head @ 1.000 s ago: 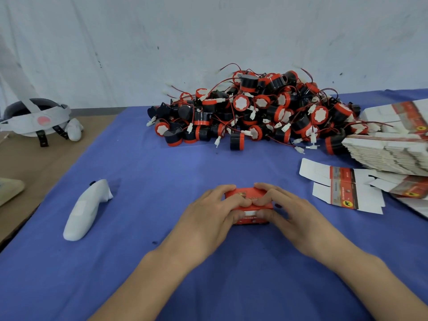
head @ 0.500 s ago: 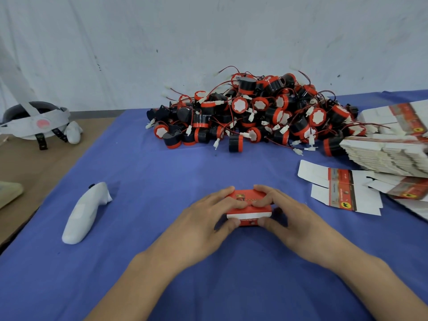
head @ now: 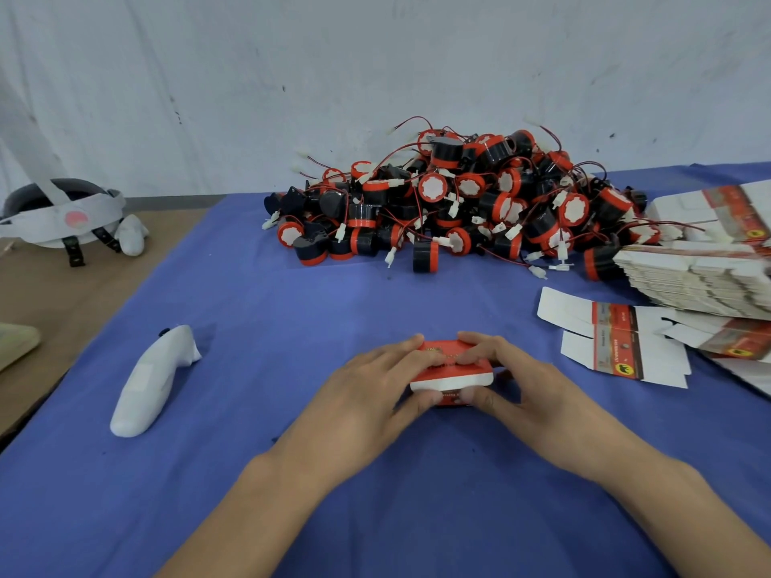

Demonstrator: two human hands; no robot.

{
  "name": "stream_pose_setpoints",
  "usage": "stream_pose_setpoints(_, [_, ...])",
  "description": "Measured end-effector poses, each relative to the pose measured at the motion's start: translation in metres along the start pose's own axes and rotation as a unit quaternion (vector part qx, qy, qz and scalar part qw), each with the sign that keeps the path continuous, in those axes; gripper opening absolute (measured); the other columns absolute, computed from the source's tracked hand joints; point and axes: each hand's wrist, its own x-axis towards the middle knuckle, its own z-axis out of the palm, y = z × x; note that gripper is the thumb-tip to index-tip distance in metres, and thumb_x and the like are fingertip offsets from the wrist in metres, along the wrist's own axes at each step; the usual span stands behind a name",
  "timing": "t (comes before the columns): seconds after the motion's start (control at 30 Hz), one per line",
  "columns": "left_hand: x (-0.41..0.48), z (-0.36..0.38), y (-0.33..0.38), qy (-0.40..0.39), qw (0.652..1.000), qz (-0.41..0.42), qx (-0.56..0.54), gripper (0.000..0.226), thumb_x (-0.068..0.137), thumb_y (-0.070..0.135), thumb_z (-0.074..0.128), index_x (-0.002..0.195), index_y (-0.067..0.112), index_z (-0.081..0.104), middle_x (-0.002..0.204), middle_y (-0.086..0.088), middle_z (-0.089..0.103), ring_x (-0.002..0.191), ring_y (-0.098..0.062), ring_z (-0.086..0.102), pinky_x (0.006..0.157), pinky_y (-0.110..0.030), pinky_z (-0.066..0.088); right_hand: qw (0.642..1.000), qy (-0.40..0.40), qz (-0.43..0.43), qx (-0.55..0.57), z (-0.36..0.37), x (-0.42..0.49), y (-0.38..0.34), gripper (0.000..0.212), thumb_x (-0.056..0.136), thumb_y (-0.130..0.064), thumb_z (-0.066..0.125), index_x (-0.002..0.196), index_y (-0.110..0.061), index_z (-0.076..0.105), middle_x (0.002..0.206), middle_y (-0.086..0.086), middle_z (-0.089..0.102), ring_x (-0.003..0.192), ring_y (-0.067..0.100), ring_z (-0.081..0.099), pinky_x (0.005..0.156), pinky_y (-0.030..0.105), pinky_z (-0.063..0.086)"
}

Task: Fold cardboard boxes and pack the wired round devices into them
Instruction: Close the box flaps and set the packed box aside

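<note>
Box: small red box [head: 452, 369] on the blue table [head: 292, 319], near the middle.
Left hand [head: 367, 394]: fingers on top, thumb in front, holding the box.
Right hand [head: 530, 390]: holds it the same way.
Round devices [head: 459, 202]: big pile at 12 o'clock.
Flat boxes [head: 701, 281]: stack at 2 o'clock.
White controller [head: 154, 377]: at 9 o'clock.

From the red box [head: 452, 371], held at the near middle by the left hand [head: 367, 394] and right hand [head: 530, 390], bare table [head: 333, 310] stretches back to the heap of wired round devices [head: 459, 202], which blocks the far side. Rightward, a loose flat carton [head: 605, 340] and a stack of flat cartons [head: 692, 281] lie close. Leftward a white controller [head: 150, 381] interrupts the cloth.
</note>
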Motion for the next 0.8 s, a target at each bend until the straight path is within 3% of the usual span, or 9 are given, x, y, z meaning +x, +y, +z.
stream_pose_setpoints(0.17, [0.0003,-0.0018,0.0025,0.001,1.0,0.004,0.008,0.05,0.101,0.053,0.031,0.146,0.035,0.043,0.158,0.012,0.034,0.142,-0.002,0.032,0.115,-0.026,0.031,1.0,-0.008,0.002,0.012,-0.0013,-0.0025,-0.0025,0.05,0.088,-0.067,0.048,0.136,-0.057,0.036,0.132,-0.037,0.049,0.117,-0.007,0.053,0.084,0.008,0.044])
stream_pose_setpoints(0.33, [-0.0019,-0.0001,0.0004,0.01,0.999,-0.009,-0.046,0.047,0.099,0.06,0.03,0.141,0.045,0.042,0.156,0.022,0.032,0.137,0.019,0.02,0.103,-0.001,0.021,0.999,-0.001,0.005,0.031,-0.0013,-0.0034,-0.0041,0.053,0.088,-0.068,0.047,0.138,-0.052,0.04,0.128,-0.035,0.054,0.117,-0.006,0.055,0.085,0.018,0.049])
stream_pose_setpoints(0.43, [-0.0007,-0.0002,-0.0016,0.008,0.997,-0.019,-0.07,0.045,0.097,0.064,0.033,0.139,0.05,0.04,0.153,0.028,0.032,0.131,0.027,0.02,0.098,0.005,0.016,0.999,-0.001,0.009,0.041,-0.0015,-0.0039,-0.003,0.051,0.088,-0.067,0.049,0.136,-0.054,0.042,0.126,-0.033,0.057,0.116,-0.003,0.056,0.087,0.026,0.053])
stream_pose_setpoints(0.57, [0.0005,-0.0001,-0.0036,0.009,0.996,-0.021,-0.084,0.039,0.099,0.058,0.04,0.137,0.052,0.038,0.143,0.037,0.037,0.131,0.024,0.026,0.099,0.002,0.023,0.999,0.006,0.008,0.04,-0.0008,-0.0029,-0.0021,0.04,0.087,-0.062,0.055,0.126,-0.058,0.046,0.134,-0.038,0.049,0.116,-0.005,0.055,0.084,0.024,0.054])
stream_pose_setpoints(0.7, [0.0014,0.0016,-0.005,0.015,0.996,-0.029,-0.08,0.038,0.1,0.056,0.041,0.137,0.051,0.038,0.146,0.03,0.039,0.125,0.026,0.029,0.099,0.001,0.026,0.998,0.019,0.012,0.054,0.0025,-0.001,0.0008,0.031,0.092,-0.05,0.06,0.12,-0.058,0.048,0.13,-0.037,0.052,0.114,-0.007,0.056,0.083,0.014,0.05])
stream_pose_setpoints(0.8, [0.0023,0.0026,-0.0047,0.023,0.995,-0.033,-0.092,0.036,0.1,0.054,0.043,0.136,0.051,0.041,0.145,0.029,0.042,0.129,0.02,0.034,0.103,-0.009,0.034,0.998,0.02,0.018,0.052,0.0029,0.0002,0.0023,0.032,0.094,-0.045,0.06,0.12,-0.059,0.047,0.127,-0.036,0.054,0.112,-0.007,0.057,0.086,0.017,0.052])
